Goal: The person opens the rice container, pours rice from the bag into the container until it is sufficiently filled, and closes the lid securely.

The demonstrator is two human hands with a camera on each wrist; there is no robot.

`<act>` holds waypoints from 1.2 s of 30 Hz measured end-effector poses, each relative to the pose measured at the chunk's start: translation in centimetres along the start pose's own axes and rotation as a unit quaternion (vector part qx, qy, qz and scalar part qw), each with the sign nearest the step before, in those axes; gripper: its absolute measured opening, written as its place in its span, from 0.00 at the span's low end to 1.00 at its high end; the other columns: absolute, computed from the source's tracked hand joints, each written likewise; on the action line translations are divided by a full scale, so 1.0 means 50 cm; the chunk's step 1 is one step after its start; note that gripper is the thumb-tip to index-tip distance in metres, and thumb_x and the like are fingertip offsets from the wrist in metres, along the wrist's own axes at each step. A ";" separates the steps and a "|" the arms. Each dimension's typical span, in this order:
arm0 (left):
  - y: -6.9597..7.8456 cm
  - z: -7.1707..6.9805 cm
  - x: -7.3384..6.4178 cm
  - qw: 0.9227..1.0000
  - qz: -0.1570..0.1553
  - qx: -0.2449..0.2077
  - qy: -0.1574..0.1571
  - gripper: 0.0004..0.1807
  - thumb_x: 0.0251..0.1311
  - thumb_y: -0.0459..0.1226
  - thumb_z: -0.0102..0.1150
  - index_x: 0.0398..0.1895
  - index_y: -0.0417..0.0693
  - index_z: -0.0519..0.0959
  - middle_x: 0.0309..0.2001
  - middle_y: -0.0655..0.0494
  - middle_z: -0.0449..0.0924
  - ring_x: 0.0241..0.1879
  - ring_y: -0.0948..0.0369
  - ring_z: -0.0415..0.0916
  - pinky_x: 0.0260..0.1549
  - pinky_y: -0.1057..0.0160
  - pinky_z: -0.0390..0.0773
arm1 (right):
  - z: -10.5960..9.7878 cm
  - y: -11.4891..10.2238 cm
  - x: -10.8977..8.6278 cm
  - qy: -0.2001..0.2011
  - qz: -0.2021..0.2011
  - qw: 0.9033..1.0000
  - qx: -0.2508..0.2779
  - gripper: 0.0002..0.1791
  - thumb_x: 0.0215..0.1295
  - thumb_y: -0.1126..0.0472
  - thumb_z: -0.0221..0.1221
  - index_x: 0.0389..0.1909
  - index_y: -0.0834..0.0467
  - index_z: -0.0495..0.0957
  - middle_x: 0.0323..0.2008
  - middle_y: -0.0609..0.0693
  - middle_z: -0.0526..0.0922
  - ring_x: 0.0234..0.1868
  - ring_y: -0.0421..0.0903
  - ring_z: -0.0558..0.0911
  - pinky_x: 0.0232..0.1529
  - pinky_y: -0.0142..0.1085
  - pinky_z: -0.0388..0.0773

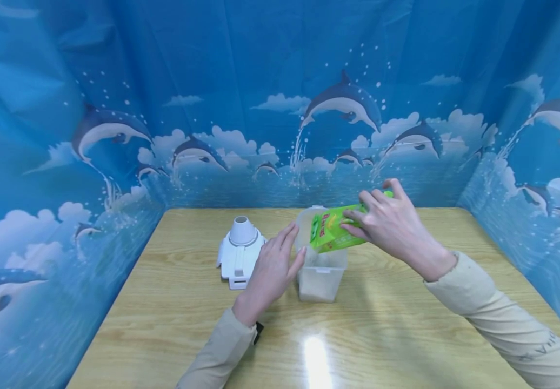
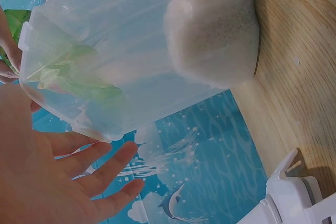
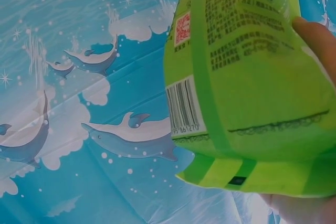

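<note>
My right hand [image 1: 399, 227] grips a green printed plastic bag [image 1: 330, 231], tilted with its lower end over the mouth of a clear plastic container [image 1: 322, 265]. Through the container's wall in the left wrist view, a pale, grainy heap [image 2: 215, 30] fills the bottom part. My left hand [image 1: 271, 266] is beside the container's left side, fingers extended, with fingertips right at the rim. In the right wrist view the bag's back shows a barcode and dense print.
Left of the container lies a white plastic lid-like piece [image 1: 241, 254] with a raised cone-shaped spout. Everything stands on a wood-grain table [image 1: 163, 324]. A blue dolphin-print curtain [image 1: 241, 81] encloses the back and both sides.
</note>
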State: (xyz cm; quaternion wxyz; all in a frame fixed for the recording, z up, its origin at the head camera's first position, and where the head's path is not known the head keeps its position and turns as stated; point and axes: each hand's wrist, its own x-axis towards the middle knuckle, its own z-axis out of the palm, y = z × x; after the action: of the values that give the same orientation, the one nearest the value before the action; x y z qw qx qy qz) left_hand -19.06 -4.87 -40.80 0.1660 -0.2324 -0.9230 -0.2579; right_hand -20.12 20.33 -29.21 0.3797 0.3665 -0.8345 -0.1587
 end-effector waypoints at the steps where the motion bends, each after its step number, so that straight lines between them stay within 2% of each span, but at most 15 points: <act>1: 0.000 0.000 0.000 1.000 0.000 0.001 0.000 0.32 0.78 0.51 0.42 0.77 0.43 0.61 0.76 0.47 0.61 0.70 0.47 0.66 0.68 0.44 0.67 | 0.000 0.000 0.000 0.000 0.000 1.000 0.000 0.19 0.62 0.40 0.65 0.37 0.52 0.91 0.24 0.53 0.79 0.24 0.52 0.80 0.46 0.57 0.75; 13: 0.000 0.002 0.001 1.000 0.004 -0.001 0.008 0.32 0.78 0.51 0.43 0.77 0.43 0.62 0.76 0.47 0.62 0.69 0.47 0.67 0.67 0.44 0.68 | -0.005 0.004 0.001 -0.004 -0.003 1.000 -0.004 0.19 0.61 0.40 0.66 0.38 0.52 0.91 0.24 0.53 0.79 0.25 0.53 0.80 0.47 0.57 0.75; 36: -0.001 0.001 0.002 1.000 0.003 -0.001 0.002 0.32 0.78 0.50 0.43 0.77 0.43 0.61 0.76 0.47 0.62 0.70 0.47 0.67 0.67 0.44 0.69 | -0.014 0.010 0.005 0.004 0.005 1.000 -0.010 0.20 0.60 0.40 0.68 0.39 0.52 0.91 0.26 0.54 0.80 0.27 0.54 0.81 0.48 0.59 0.74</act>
State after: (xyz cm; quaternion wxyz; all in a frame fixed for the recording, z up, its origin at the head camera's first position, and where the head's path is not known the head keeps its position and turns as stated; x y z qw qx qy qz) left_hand -19.17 -4.84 -40.83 0.1680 -0.2345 -0.9219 -0.2587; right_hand -19.94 20.51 -28.34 0.3876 0.3587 -0.8332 -0.1637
